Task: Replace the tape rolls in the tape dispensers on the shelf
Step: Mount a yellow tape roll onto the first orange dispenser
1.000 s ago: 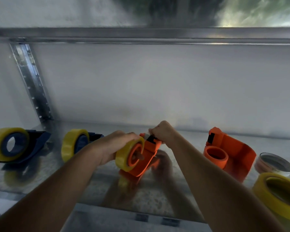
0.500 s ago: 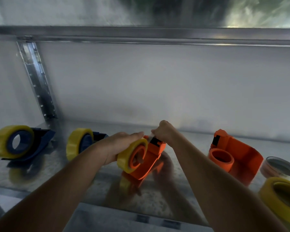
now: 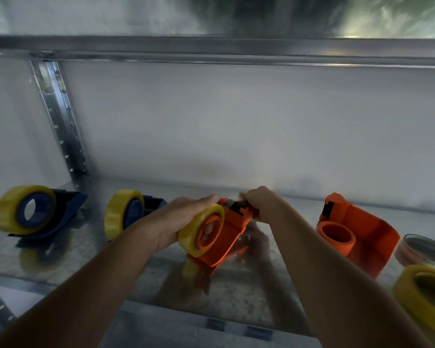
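**Threading the third dispenser on the metal shelf**

A galvanised metal shelf (image 3: 60, 259) with a pale back wall holds the work. Two blue dispensers (image 3: 60, 212) at the left, each carrying a yellow roll, look finished. At the centre the orange dispenser (image 3: 226, 234) is tilted up off the shelf between both hands, with a fresh yellow tape roll (image 3: 199, 232) seated on its hub.

The left hand (image 3: 183, 217) lies over the roll with fingers nearly straight, steadying it; its grip is released, pressing rather than clenched. The right hand (image 3: 259, 199) pinches at the dispenser's cutter end, apparently on the tape's free end, though blur hides the strip itself.

The step in hand looks like threading. Next, the tape end likely needs drawing across the blade and pressing down, the roll held from spinning.

A second orange dispenser (image 3: 357, 229) with a bare hub waits at the right, spare rolls (image 3: 422, 295) just beside it.

Compared with a second ago, the left fingers have flattened over the roll, and the dispenser sits slightly further right.
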